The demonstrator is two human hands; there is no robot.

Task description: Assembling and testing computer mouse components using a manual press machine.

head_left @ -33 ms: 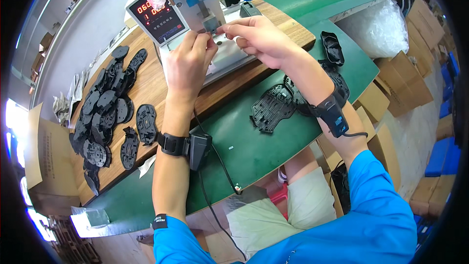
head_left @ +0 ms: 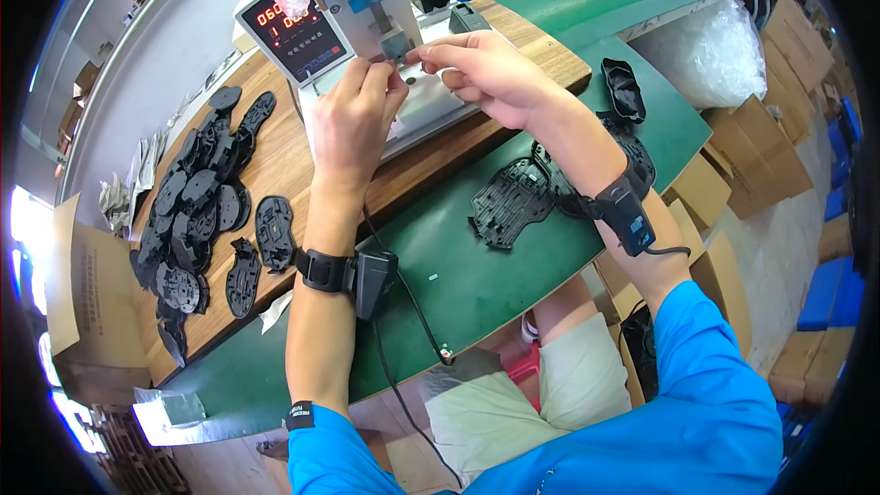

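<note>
My left hand [head_left: 353,124] is closed in a pinch below the head of a bench press machine [head_left: 367,5], its fingertips beside the small metal tip [head_left: 395,44]. From the other side my right hand [head_left: 490,73] reaches to the same spot, index finger and thumb close together, other fingers curled. Whatever the two hands pinch is too small and covered by the fingers to make out. Under them lies the machine's white base [head_left: 426,103]. A control box [head_left: 298,32] with lit red digits stands left of the press head.
Black plastic shell parts [head_left: 197,188] lie heaped on the wooden board [head_left: 275,160] at left. More black shells [head_left: 513,202] rest on the green table [head_left: 440,284] under my right forearm. A cable [head_left: 403,289] crosses the table. Cardboard boxes [head_left: 756,156] stand at right.
</note>
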